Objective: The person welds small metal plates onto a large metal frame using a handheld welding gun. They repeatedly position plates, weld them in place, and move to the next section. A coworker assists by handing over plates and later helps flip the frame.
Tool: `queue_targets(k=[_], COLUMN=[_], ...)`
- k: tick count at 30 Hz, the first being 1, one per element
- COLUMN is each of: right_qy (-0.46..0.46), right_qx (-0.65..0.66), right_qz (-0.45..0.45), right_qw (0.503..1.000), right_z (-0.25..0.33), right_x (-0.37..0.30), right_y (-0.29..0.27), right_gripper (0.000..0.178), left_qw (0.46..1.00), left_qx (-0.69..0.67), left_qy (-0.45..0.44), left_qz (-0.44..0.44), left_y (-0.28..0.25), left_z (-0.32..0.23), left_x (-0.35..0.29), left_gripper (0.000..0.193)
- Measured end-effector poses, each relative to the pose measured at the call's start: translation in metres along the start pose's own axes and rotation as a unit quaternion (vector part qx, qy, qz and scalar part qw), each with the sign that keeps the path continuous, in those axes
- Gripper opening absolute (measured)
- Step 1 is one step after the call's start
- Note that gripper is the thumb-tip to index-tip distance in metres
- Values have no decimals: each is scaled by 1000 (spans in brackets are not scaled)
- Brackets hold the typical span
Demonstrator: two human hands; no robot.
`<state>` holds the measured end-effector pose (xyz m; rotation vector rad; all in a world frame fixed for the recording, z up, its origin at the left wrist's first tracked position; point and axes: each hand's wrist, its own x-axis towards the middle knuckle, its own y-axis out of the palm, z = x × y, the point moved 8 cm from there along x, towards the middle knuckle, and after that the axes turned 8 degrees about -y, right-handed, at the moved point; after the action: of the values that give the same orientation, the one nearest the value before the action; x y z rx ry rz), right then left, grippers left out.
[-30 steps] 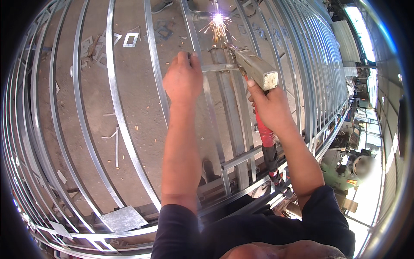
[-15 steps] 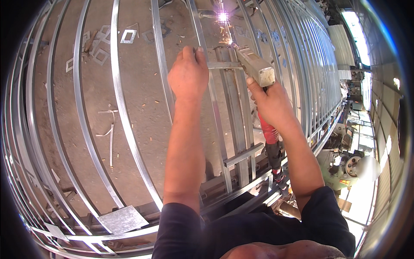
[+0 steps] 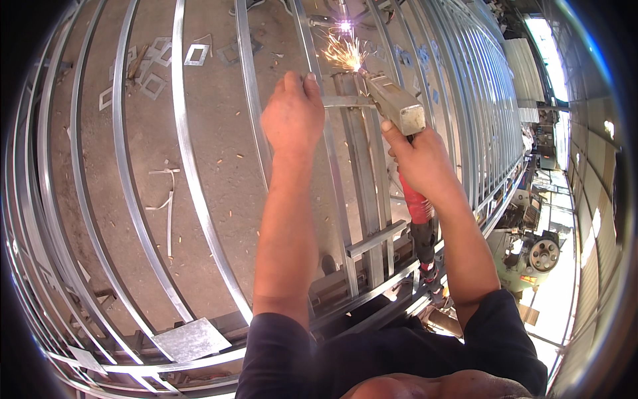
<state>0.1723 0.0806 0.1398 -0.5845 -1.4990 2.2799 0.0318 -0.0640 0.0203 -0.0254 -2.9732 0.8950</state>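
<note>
My right hand is wrapped around a handheld welding gun with a grey, box-like body. A red part of it extends below my grip toward black fittings. At the gun's far tip, orange sparks spray up and to the left beside the steel bars. My left hand is closed at a long steel tube, its thumb against the metal; the fingers' undersides are hidden. A short crossbar runs from beside this hand to the gun. Beneath the crossbar lies a wider steel channel.
Parallel steel tubes form a large grille on both sides. Diamond-shaped metal pieces and scraps lie on the brown floor. A flat metal plate rests at the near left. A machine with a wheel stands at the right.
The spray of sparks has grown wider and spread to the left. The bright violet glow above it has shrunk. Both hands stay almost in place.
</note>
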Motion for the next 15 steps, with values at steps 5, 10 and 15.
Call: queue_targets(k=[5, 10, 15], right_qy=[2, 40, 49], right_qx=[-23, -15, -4], right_qz=[0, 51, 63], right_qw=[1000, 998, 997], right_z=[0, 7, 9], right_x=[-2, -2, -5], right_y=[-2, -3, -4], right_gripper=[52, 56, 61], left_qw=[1000, 1000, 1000], left_qx=[-7, -9, -9], left_qy=[4, 1, -1], left_qz=[-7, -5, -2], left_y=[0, -2, -1], left_z=[-2, -1, -1], left_x=[0, 2, 2], left_gripper=[28, 27, 27])
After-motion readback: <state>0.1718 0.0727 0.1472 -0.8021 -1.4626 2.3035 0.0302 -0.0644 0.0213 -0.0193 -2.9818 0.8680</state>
